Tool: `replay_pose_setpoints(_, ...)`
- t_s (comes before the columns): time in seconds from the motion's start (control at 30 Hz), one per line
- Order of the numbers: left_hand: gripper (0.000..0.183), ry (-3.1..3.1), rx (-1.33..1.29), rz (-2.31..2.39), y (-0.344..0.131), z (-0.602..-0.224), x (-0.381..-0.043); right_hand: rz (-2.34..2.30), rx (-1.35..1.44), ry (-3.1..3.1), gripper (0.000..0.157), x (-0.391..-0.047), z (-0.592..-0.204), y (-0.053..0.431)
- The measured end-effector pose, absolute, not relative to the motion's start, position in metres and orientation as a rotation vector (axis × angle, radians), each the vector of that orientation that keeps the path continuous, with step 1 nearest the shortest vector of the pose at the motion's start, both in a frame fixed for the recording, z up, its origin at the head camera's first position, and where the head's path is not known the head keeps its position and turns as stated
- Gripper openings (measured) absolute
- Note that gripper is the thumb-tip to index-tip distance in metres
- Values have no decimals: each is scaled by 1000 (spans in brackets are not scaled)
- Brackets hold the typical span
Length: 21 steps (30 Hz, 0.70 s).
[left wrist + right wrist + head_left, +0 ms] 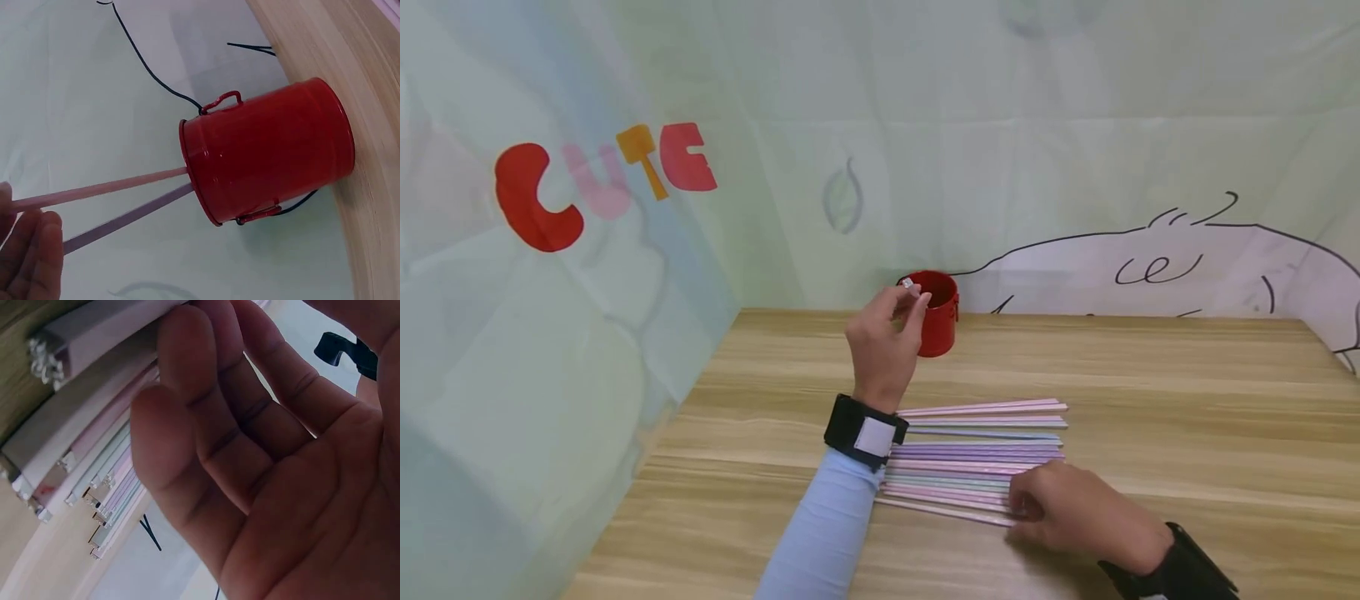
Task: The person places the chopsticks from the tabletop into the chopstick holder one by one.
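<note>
My left hand [887, 337] pinches a thin pink stick [106, 188] near its end, beside the red bucket [942, 317]. The stick's other end reaches into the bucket's mouth. A purple stick [128, 219] also runs into the bucket, passing behind the left fingers in the left wrist view. On the wooden table, my right hand [1075, 508] is at the right ends of a row of pastel sticks [977, 454]. Its fingertips [187, 350] overlap the nearest stick [106, 337], with the fingers bent. I cannot tell whether they pinch it.
The bucket stands at the back of the table [1187, 417], against a printed cloth backdrop [925, 167]. The sticks lie side by side in front of it, in pink, purple, blue and green. My left forearm [823, 525] crosses over their left ends.
</note>
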<state>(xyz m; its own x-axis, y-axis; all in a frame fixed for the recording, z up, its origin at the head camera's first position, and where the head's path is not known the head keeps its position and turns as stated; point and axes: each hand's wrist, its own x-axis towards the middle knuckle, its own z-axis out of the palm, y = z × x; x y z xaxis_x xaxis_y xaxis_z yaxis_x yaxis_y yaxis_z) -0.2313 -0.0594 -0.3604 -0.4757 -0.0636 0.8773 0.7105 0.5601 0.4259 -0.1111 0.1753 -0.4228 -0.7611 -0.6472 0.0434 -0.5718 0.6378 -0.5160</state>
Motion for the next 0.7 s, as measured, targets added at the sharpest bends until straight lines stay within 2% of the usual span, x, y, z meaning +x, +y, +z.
replay_pose_setpoints(0.27, 32, -2061, -452, -854, -63, -362, -232, -701, -959, 2660, 22, -111, -423, 173)
replay_pose_setpoints(0.5, 40, -2081, -437, -909, -62, -358, -231, -694, -992, 2674, 22, -110, -425, 173)
replay_pose_setpoints(0.7, 31, -2013, -484, -910, -59, -351, -225, -692, -1016, 2680, 20, -110, -426, 174)
